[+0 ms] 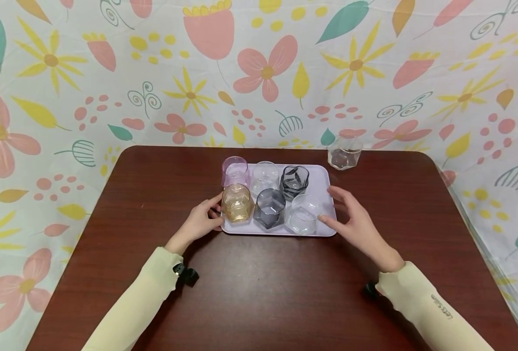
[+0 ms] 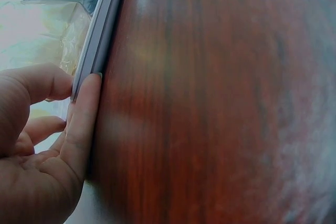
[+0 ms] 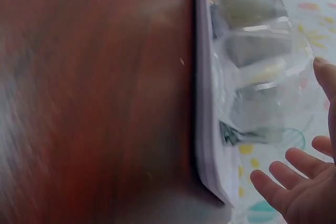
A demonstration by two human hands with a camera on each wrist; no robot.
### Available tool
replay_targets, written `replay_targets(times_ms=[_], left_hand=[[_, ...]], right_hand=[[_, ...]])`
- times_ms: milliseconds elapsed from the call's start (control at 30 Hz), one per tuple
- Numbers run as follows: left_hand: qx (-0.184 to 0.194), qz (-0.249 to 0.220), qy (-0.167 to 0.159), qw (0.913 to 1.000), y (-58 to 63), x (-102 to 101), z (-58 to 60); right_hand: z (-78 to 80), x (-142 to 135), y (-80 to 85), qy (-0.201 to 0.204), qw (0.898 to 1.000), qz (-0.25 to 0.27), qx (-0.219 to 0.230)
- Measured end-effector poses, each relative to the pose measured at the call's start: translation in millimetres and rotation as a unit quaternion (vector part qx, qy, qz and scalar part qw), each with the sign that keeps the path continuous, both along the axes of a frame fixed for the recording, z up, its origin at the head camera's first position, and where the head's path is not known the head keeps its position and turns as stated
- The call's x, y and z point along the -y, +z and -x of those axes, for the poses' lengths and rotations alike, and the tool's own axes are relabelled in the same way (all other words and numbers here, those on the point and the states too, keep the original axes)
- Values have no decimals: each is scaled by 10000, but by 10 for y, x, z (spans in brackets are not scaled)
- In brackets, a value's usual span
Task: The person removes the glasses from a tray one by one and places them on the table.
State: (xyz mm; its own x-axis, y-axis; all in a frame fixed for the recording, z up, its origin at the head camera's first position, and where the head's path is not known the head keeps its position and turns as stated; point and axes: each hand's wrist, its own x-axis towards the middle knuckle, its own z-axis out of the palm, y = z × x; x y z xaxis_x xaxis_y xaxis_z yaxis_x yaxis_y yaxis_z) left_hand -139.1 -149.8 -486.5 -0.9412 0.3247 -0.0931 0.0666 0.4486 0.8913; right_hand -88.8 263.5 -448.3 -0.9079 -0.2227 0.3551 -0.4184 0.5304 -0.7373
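A pale lilac tray (image 1: 319, 176) lies on the table, bearing several faceted glasses in two rows. In the back row stand a pink glass (image 1: 235, 171), a clear glass (image 1: 265, 178) and a dark grey glass (image 1: 295, 183). The front row has an amber glass (image 1: 238, 204), a blue-grey glass (image 1: 270, 208) and a clear glass (image 1: 303, 215). At the tray's left end my left hand (image 1: 199, 219) pinches the rim beside the amber glass. My right hand (image 1: 356, 225) is spread at the right end, its thumb close to the front clear glass; contact is unclear.
Another clear glass (image 1: 344, 157) stands off the tray, near the table's back right edge. The brown wooden table (image 1: 259, 292) extends in front of the tray. Behind it hangs a flower-patterned cloth (image 1: 267, 112).
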Motion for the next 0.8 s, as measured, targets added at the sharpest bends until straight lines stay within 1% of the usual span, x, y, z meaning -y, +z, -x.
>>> replay_targets(times_ms=[100,200,333,633,800], left_hand=[[8,-22,7,10000,-12,-1,2],[29,-43,3,10000,-24,-2,2],[61,-59,9,10000,-22,-3,-3],[-18,-48,21,10000,-18,4,7],[37,-3,24,10000,2,-1,-6]], right_hand=[[-38,83,-66,216,9997,-48,47],[-59,147,-134,327,9994,-84,109],[-69,219,-173,341,9992,-120,188],[-43,292,-191,226,9991,-233,282],[-45,305,-226,219,9993,-82,296]])
